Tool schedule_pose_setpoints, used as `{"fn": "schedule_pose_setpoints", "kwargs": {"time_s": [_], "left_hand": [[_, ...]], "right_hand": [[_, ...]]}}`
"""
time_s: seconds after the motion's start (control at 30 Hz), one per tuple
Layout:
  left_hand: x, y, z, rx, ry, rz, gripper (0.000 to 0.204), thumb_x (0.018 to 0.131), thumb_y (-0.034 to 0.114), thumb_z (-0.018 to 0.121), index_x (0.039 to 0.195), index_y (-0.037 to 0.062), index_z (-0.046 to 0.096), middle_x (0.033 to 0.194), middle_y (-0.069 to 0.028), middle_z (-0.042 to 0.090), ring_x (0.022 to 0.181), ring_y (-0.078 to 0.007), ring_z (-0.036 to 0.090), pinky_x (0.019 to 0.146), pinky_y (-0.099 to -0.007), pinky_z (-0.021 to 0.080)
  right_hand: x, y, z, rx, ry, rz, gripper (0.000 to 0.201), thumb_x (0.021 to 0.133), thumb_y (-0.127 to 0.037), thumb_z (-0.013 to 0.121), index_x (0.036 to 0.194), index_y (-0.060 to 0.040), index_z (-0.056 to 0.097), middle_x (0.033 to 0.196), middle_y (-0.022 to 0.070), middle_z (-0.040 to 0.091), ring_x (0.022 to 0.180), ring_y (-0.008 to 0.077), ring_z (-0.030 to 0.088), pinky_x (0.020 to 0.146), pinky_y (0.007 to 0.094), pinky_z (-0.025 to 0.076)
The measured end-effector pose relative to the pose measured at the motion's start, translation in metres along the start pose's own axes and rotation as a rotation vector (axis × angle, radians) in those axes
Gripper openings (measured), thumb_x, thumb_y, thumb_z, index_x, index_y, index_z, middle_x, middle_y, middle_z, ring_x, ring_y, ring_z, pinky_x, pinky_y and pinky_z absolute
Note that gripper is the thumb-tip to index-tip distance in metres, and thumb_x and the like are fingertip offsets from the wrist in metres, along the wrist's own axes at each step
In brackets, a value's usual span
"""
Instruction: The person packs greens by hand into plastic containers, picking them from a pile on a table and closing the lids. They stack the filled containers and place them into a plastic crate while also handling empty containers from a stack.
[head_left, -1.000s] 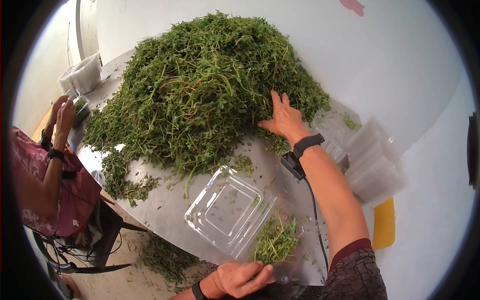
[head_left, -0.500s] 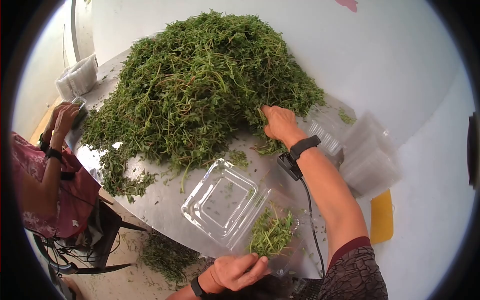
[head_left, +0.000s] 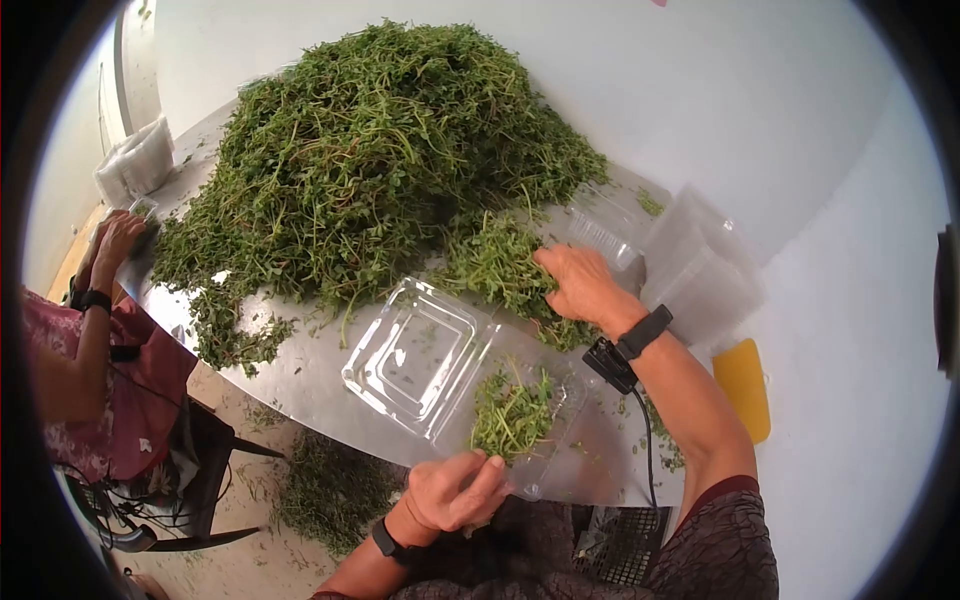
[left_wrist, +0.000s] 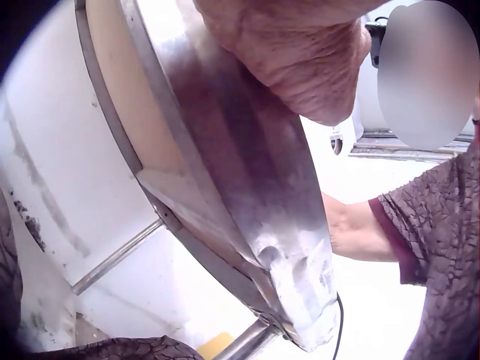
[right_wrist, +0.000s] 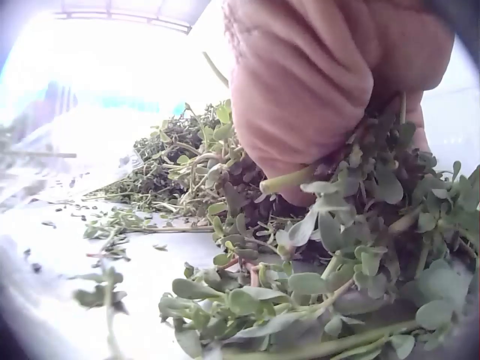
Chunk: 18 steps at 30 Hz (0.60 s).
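A big heap of leafy green purslane (head_left: pixel 370 150) covers the back of the metal table. My right hand (head_left: pixel 592 288) grips a bunch of purslane (head_left: pixel 500 262) at the heap's front right. Fleshy leaves and reddish stems show beneath that hand in the right wrist view. In front lies a clear plastic clamshell container (head_left: pixel 412 350), its lid folded open to the left. A small portion of purslane (head_left: pixel 515 410) sits in its base. My left hand (head_left: pixel 455 492) pinches the base's near edge, fingertips beside the greens. The left wrist view hides what those fingers hold.
Stacked clear containers (head_left: pixel 705 265) stand at the right, with a yellow board (head_left: pixel 742 390) below them. On the left another person's hands (head_left: pixel 118 240) work near more stacked containers (head_left: pixel 135 160). Cut greens (head_left: pixel 335 490) lie on the floor. A cable (head_left: pixel 648 450) trails from my right wrist.
My right hand has closed on purslane and drawn a bunch forward from the heap toward the container. My left hand stays at the container's edge. The head view has shifted slightly.
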<state>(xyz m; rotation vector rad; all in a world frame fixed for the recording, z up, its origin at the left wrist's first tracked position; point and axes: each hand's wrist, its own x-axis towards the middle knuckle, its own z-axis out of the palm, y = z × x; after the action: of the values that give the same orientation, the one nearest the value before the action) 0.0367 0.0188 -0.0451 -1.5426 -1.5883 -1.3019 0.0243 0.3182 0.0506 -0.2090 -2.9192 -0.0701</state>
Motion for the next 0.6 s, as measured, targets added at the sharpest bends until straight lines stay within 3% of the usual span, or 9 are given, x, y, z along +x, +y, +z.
{"fn": "schedule_pose_setpoints", "kwargs": {"time_s": [0.23, 0.4, 0.6], "left_hand": [[-0.003, 0.0, 0.002, 0.03, 0.015, 0.008, 0.047, 0.06, 0.012, 0.076, 0.104, 0.008, 0.061, 0.092, -0.0065, 0.056, 0.064, -0.0146, 0.056, 0.048, -0.0237, 0.043], [-0.004, -0.001, 0.007, 0.026, 0.05, 0.013, 0.048, 0.059, 0.009, 0.075, 0.105, 0.0081, 0.061, 0.094, -0.0077, 0.055, 0.059, -0.0154, 0.056, 0.046, -0.0247, 0.043], [0.003, 0.006, 0.004, 0.016, 0.076, -0.136, 0.042, 0.061, -0.001, 0.069, 0.102, 0.0042, 0.064, 0.096, -0.0127, 0.055, 0.061, -0.0192, 0.06, 0.051, -0.0269, 0.049]], "right_hand": [[-0.076, 0.001, -0.025, 0.035, 0.025, -0.035, 0.034, 0.057, 0.001, 0.063, 0.09, -0.0024, 0.052, 0.079, 0.0147, 0.053, 0.078, 0.0364, 0.054, 0.063, 0.0461, 0.042], [-0.124, 0.011, -0.042, 0.047, -0.045, 0.034, 0.04, 0.055, 0.003, 0.061, 0.094, -0.001, 0.053, 0.079, 0.0133, 0.05, 0.081, 0.0354, 0.053, 0.064, 0.0445, 0.042], [-0.169, 0.021, -0.058, 0.0, -0.074, 0.094, 0.042, 0.052, 0.006, 0.059, 0.094, -0.001, 0.055, 0.08, 0.0125, 0.051, 0.081, 0.0349, 0.053, 0.064, 0.0434, 0.042]]}}
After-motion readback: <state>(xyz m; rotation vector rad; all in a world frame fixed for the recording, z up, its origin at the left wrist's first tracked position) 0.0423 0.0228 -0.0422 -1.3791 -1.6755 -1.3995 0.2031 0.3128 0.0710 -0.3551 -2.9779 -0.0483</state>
